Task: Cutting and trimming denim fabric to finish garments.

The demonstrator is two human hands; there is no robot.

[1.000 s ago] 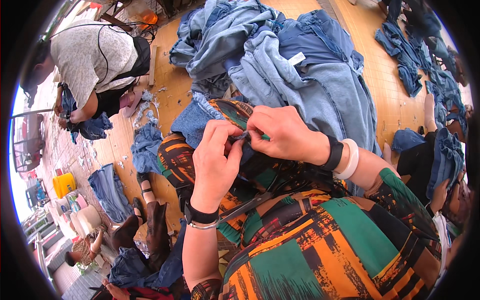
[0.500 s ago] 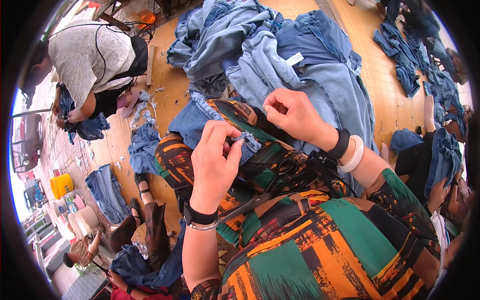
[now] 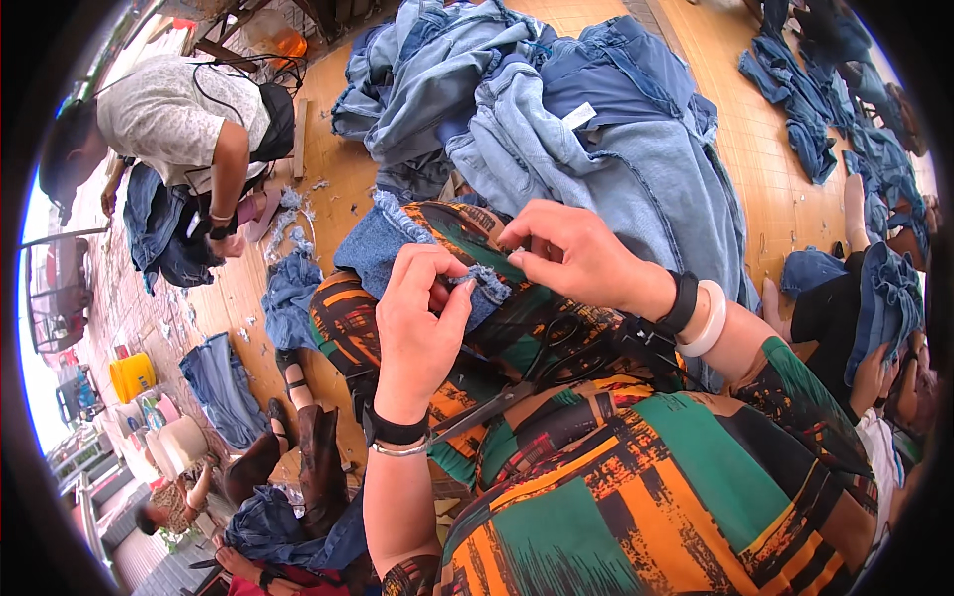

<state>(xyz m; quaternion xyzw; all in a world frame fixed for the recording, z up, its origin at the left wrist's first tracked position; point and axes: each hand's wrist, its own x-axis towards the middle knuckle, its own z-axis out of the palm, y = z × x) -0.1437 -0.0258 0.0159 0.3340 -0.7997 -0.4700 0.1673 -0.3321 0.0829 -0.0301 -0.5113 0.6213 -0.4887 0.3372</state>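
My left hand [image 3: 422,318] pinches the frayed hem of a blue denim garment [image 3: 363,248] that lies over my lap. The ragged, whitish edge sticks out between thumb and fingers. Just right of that edge, my right hand [image 3: 581,260] is closed in a pinch, with thumb and forefinger together. Any thread between those fingertips is too fine to make out. A pair of dark scissors [image 3: 487,410] rests on my lap below the hands, its black handles to the right. Part of the garment is hidden behind my left hand.
A large heap of light-blue jeans [image 3: 556,139] lies ahead of my knees on tan floor sheeting [image 3: 755,189]. At left, a person [image 3: 184,119] bends over denim. A yellow bucket [image 3: 132,376] stands beyond folded jeans [image 3: 224,389]. Other people handle denim at lower left and right.
My right hand has moved left and down toward the frayed hem; my left hand keeps its pinch. The person at left has brought an arm down onto the denim.
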